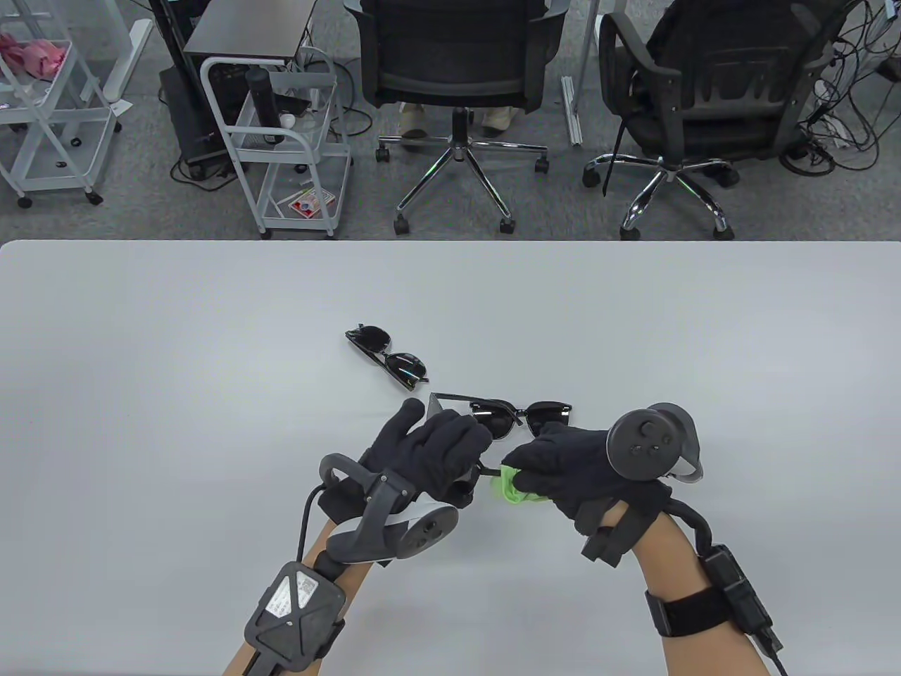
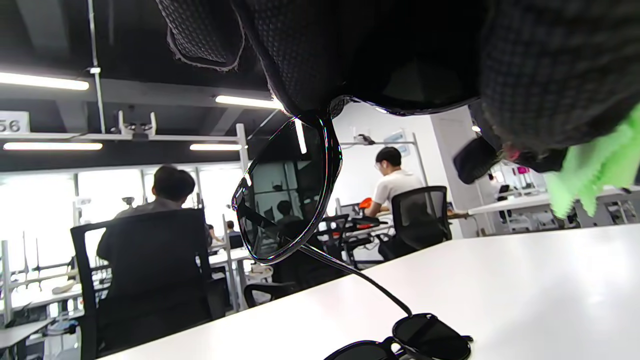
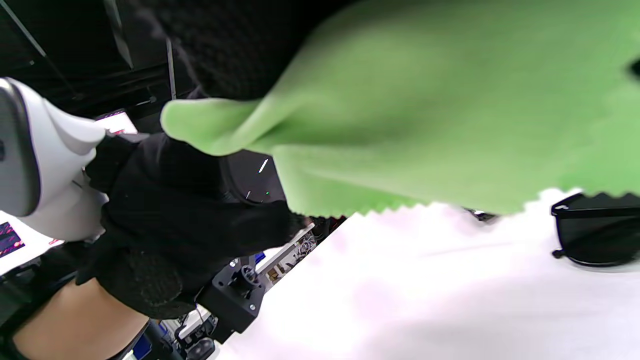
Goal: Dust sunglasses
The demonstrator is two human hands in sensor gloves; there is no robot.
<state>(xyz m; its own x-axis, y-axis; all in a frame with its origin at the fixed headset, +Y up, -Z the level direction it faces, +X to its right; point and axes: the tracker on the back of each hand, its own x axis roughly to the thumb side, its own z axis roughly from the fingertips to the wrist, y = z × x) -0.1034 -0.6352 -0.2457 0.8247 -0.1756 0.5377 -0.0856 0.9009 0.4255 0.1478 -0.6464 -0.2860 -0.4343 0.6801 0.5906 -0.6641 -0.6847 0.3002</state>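
Black sunglasses [image 1: 517, 415] hang above the white table [image 1: 176, 394], held by my left hand [image 1: 440, 451], whose fingers curl round the frame's left lens side. In the left wrist view one dark lens [image 2: 285, 200] shows below my gloved fingers. My right hand [image 1: 563, 468] pinches a green cloth [image 1: 517, 486] against the near part of the glasses. The cloth [image 3: 425, 110] fills most of the right wrist view. A second pair of black sunglasses [image 1: 388, 355] lies folded on the table beyond my hands, also seen in the left wrist view [image 2: 420, 340].
Beyond the table's far edge stand two black office chairs [image 1: 457, 77] and white wheeled carts [image 1: 288, 134]. In the left wrist view people sit at other desks [image 2: 395, 180].
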